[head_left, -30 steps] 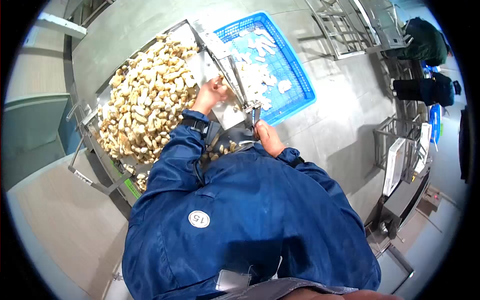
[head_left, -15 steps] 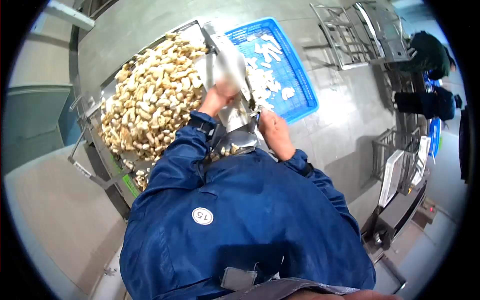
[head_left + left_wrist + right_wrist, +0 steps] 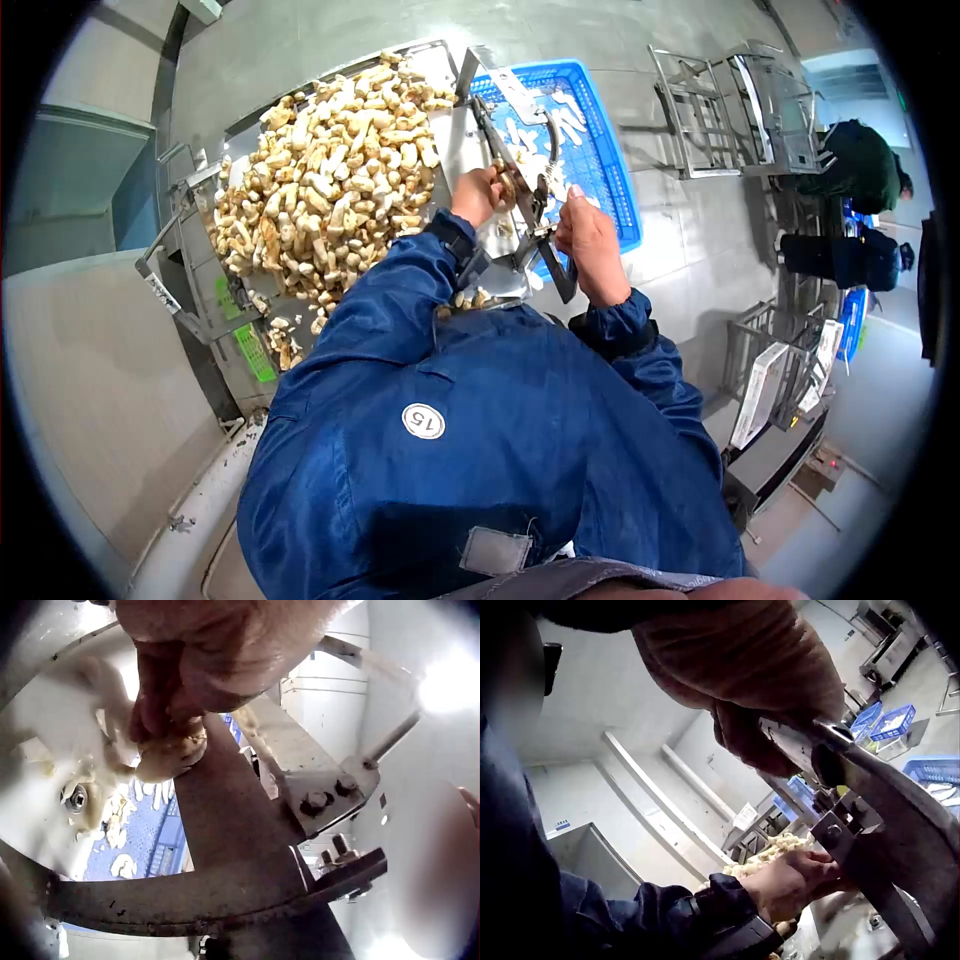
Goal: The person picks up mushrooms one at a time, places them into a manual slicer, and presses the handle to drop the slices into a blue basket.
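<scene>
My left hand [image 3: 475, 195] pinches a pale brown mushroom piece [image 3: 172, 757] between thumb and fingers, right against the flat metal blade [image 3: 225, 799] of a hand-lever cutter. In the head view, a bare part of the cutter's steel plate [image 3: 458, 140] shows beyond that hand. My right hand [image 3: 592, 245] is on the other side of the cutter. The right wrist view has its fingers curled round the end of the curved metal lever [image 3: 907, 802], with the bolted pivot [image 3: 840, 829] below. A large heap of whole mushrooms [image 3: 330, 190] lies left of my left hand.
Beyond the cutter, a blue plastic basket [image 3: 625, 190] on the floor holds white slices. Smaller mushroom pieces [image 3: 470, 298] lie close to my body. Metal racks [image 3: 690, 110] stand at the right, near two people [image 3: 860, 165] farther off. A green basket [image 3: 255, 350] is under the heap's table.
The cutter's lever has swung up from the plate, with my right hand raised along with it. My left hand has moved in against the blade. The head view has shifted slightly.
</scene>
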